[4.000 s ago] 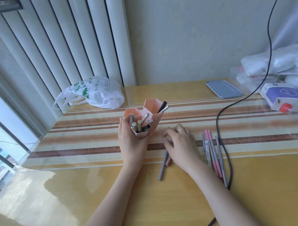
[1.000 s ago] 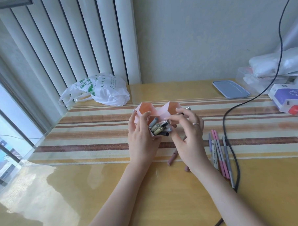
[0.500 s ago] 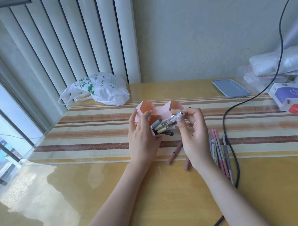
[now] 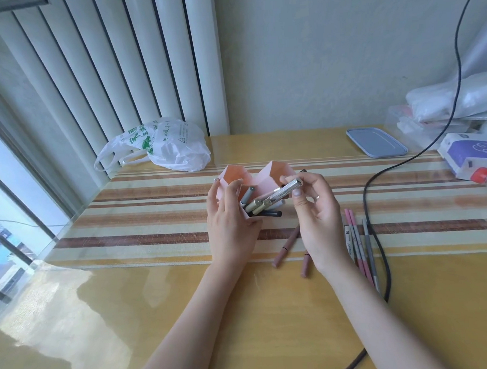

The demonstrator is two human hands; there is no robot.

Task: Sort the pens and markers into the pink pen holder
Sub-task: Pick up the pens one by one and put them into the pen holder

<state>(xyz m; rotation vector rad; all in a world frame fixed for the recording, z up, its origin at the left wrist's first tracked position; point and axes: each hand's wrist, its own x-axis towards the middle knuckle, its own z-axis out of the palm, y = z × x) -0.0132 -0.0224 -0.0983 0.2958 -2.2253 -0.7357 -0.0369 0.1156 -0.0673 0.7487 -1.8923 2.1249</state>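
Observation:
The pink pen holder [image 4: 272,174] is tilted toward me on the striped mat, gripped from the left by my left hand [image 4: 230,224]. Several pens [image 4: 258,204] stick out of its front compartment. My right hand [image 4: 317,217] pinches a silver pen [image 4: 286,191] by its end, the tip pointing into the holder. Two brown-pink pens [image 4: 287,245] lie on the table below my right hand. A row of pink and grey markers [image 4: 358,246] lies to the right of that wrist.
A black cable [image 4: 367,195] curves down just right of the markers. A white plastic bag [image 4: 168,145] sits at the back left, a blue lid [image 4: 376,142] at the back right, and a purple-white box [image 4: 470,155] with plastic packets at the far right.
My right hand has picked up the silver pen from the table and brought it to the holder. My left hand has tilted the holder toward me.

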